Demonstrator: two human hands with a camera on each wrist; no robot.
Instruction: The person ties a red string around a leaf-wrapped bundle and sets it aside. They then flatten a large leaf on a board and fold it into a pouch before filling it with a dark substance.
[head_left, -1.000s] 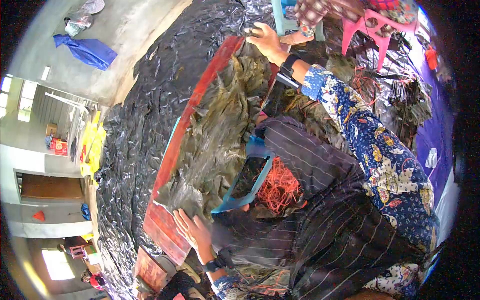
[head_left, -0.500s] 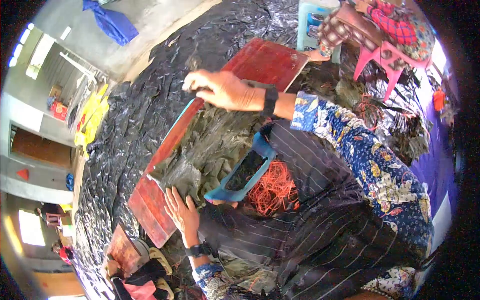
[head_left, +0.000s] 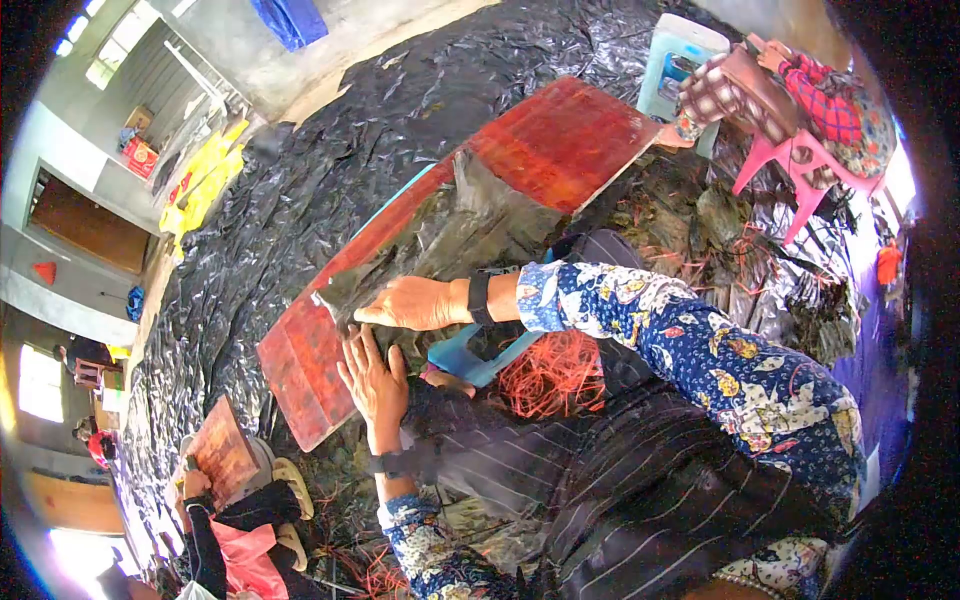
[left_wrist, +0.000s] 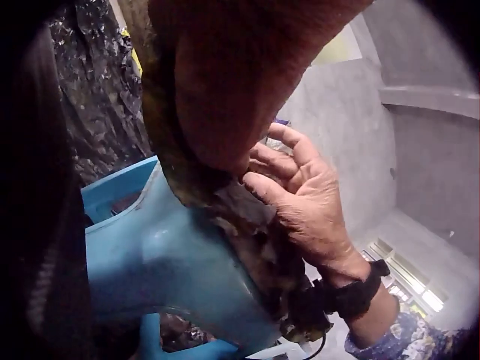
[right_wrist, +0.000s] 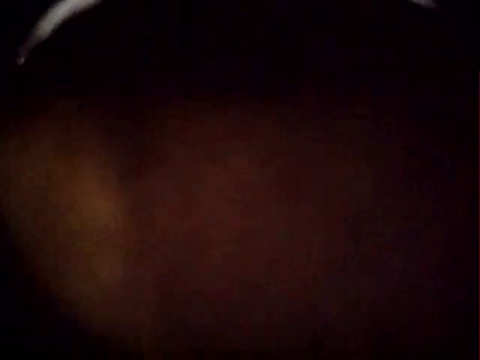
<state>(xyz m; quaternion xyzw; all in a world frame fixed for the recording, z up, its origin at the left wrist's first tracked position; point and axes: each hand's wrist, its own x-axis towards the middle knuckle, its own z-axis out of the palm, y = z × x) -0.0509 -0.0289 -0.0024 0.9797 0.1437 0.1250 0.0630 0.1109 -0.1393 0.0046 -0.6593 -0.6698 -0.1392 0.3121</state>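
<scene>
A crumpled, shiny brownish-green sheet, leaf-like in look, lies along a red board in the head view. At its near end my left hand rests with straight fingers close to the board's edge. My right hand is just above the left, thumb and fingers loosely bent over the sheet's near end. In the left wrist view the right hand shows its thumb right by the left hand, over the hanging edge of the sheet. The right wrist view is dark and blurred.
A blue plastic stool is by the near side of the board, with red strings heaped beside it. Dark crinkled sheeting covers the floor. One person sits on a pink stool at the far right; another is at lower left.
My right hand has come from the far end of the sheet, across the board, to beside my left hand. The board's far half is now bare, and the left hand has stayed at the near end.
</scene>
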